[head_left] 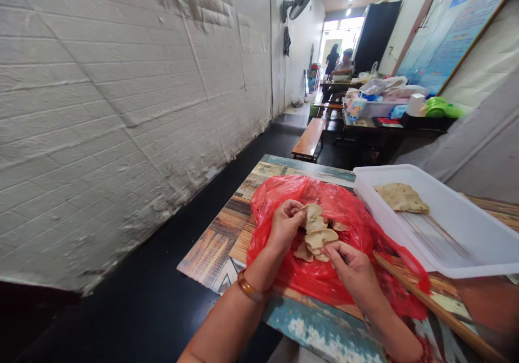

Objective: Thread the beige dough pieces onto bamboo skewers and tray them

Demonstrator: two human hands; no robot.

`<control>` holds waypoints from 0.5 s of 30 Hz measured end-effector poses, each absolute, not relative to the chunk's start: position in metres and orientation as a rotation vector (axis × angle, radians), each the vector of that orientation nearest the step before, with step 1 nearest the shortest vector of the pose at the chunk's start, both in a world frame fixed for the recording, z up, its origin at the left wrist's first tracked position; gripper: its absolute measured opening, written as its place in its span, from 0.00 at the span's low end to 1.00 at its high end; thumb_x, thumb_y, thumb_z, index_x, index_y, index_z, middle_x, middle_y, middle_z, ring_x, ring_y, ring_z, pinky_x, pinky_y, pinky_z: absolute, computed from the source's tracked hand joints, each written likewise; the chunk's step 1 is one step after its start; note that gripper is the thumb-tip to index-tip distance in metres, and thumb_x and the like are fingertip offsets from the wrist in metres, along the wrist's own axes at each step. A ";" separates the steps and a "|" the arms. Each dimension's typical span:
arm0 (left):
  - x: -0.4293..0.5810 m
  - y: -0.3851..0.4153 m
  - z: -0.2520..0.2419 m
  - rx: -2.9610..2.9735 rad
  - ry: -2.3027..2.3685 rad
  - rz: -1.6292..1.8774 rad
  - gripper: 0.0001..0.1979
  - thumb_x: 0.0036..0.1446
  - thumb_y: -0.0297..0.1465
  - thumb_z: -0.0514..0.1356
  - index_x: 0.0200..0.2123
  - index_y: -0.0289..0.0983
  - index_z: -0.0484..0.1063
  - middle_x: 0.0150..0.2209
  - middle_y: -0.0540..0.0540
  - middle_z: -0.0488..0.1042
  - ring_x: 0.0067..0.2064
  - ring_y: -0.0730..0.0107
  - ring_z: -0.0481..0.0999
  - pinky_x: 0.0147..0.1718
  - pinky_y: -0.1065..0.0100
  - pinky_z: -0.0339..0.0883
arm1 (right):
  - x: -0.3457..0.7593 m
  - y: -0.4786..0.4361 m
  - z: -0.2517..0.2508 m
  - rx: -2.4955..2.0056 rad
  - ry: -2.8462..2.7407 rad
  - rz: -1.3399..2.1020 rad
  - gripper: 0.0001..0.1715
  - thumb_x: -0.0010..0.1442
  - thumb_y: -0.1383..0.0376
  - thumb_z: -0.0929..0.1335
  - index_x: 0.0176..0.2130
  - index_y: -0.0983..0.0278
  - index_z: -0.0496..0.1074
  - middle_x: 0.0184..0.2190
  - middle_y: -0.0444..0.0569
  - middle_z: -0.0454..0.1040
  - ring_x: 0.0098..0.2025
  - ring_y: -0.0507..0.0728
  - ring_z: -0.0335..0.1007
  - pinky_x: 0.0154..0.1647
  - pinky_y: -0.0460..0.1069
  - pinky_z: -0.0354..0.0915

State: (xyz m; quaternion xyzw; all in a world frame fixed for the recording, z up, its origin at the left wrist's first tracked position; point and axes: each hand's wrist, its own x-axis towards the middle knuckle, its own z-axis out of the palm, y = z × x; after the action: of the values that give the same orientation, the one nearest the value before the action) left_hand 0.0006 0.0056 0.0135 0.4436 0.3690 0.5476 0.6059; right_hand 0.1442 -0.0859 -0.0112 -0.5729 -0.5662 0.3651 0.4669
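A red plastic bag (279, 190) lies spread on the table, with several thin, pale beige, wavy-edged food slices (321, 237) over its opening. My left hand (284, 223) pinches the upper slice between thumb and fingertips. Lower and to the right, my right hand (352, 266) is closed at the edge of the lower slices, thumb against forefinger. Whether a thin stick runs through these slices is hidden. More pieces show inside the bag behind them. In a white plastic tub (478, 239) on the right, flat beige pieces on thin skewers (402, 197) lie together.
The patterned wooden table (219, 239) has a long wooden stick (430, 301) at its right. Beyond stand an orange bench (309, 137) and another table loaded with bags and boxes (381, 101). A brick-patterned wall (121, 114) runs along the left. Two people (333, 60) are far back.
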 end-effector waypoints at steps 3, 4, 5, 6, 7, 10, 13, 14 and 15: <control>0.001 0.006 0.012 1.045 0.842 1.263 0.12 0.40 0.33 0.67 0.26 0.35 0.68 0.21 0.53 0.66 0.22 0.79 0.63 0.22 0.75 0.56 | 0.144 -0.085 -0.012 -1.396 -1.382 0.886 0.19 0.59 0.53 0.64 0.29 0.65 0.73 0.21 0.43 0.70 0.24 0.52 0.64 0.23 0.44 0.57; 0.001 0.006 0.012 1.047 0.839 1.256 0.12 0.40 0.33 0.67 0.26 0.35 0.68 0.21 0.53 0.66 0.22 0.79 0.63 0.22 0.75 0.55 | 0.144 -0.085 -0.012 -1.395 -1.379 0.885 0.19 0.59 0.53 0.64 0.29 0.65 0.73 0.21 0.43 0.70 0.24 0.52 0.64 0.23 0.44 0.57; 0.001 0.006 0.011 1.047 0.837 1.247 0.12 0.41 0.34 0.67 0.26 0.35 0.68 0.21 0.53 0.66 0.22 0.79 0.64 0.22 0.76 0.55 | 0.144 -0.084 -0.011 -1.394 -1.378 0.881 0.20 0.59 0.52 0.64 0.29 0.65 0.73 0.21 0.43 0.70 0.24 0.52 0.64 0.23 0.45 0.57; 0.001 0.006 0.011 1.046 0.836 1.234 0.12 0.41 0.34 0.67 0.26 0.34 0.68 0.21 0.53 0.67 0.22 0.79 0.64 0.22 0.76 0.55 | 0.144 -0.084 -0.011 -1.394 -1.380 0.874 0.20 0.59 0.52 0.64 0.29 0.65 0.73 0.21 0.44 0.70 0.24 0.52 0.64 0.23 0.45 0.57; 0.002 0.006 0.010 1.042 0.835 1.223 0.13 0.41 0.34 0.67 0.26 0.34 0.68 0.21 0.53 0.67 0.22 0.79 0.64 0.22 0.76 0.55 | 0.145 -0.084 -0.011 -1.394 -1.382 0.867 0.20 0.59 0.52 0.64 0.29 0.65 0.73 0.21 0.44 0.70 0.24 0.52 0.64 0.23 0.45 0.58; 0.002 0.007 0.009 1.016 0.828 1.195 0.13 0.41 0.34 0.68 0.26 0.34 0.68 0.20 0.53 0.68 0.21 0.80 0.64 0.22 0.76 0.56 | 0.145 -0.082 -0.011 -1.385 -1.384 0.861 0.21 0.59 0.51 0.64 0.29 0.65 0.74 0.21 0.45 0.70 0.24 0.53 0.64 0.23 0.45 0.57; 0.001 0.008 0.010 0.938 0.780 1.186 0.13 0.43 0.35 0.67 0.30 0.35 0.70 0.23 0.52 0.69 0.23 0.79 0.66 0.24 0.76 0.58 | 0.146 -0.081 -0.012 -1.353 -1.371 0.892 0.22 0.59 0.51 0.64 0.30 0.66 0.74 0.19 0.42 0.67 0.22 0.51 0.61 0.23 0.45 0.57; 0.001 0.008 0.011 0.897 0.758 1.191 0.14 0.43 0.35 0.67 0.33 0.35 0.71 0.25 0.51 0.71 0.25 0.78 0.67 0.25 0.75 0.60 | 0.146 -0.081 -0.012 -1.345 -1.366 0.905 0.22 0.59 0.51 0.64 0.30 0.66 0.74 0.19 0.42 0.66 0.22 0.51 0.59 0.22 0.45 0.56; 0.001 0.008 0.012 0.853 0.736 1.194 0.15 0.44 0.36 0.67 0.35 0.36 0.72 0.28 0.49 0.73 0.27 0.76 0.69 0.27 0.74 0.62 | 0.146 -0.081 -0.012 -1.343 -1.358 0.914 0.22 0.59 0.51 0.64 0.30 0.66 0.74 0.19 0.42 0.65 0.21 0.51 0.59 0.22 0.44 0.56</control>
State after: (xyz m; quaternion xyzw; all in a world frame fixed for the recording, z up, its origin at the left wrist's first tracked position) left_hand 0.0008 0.0077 0.0121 0.3801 0.3281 0.5323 0.6816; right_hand 0.1458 -0.0812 -0.0125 -0.5529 -0.5590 0.3761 0.4903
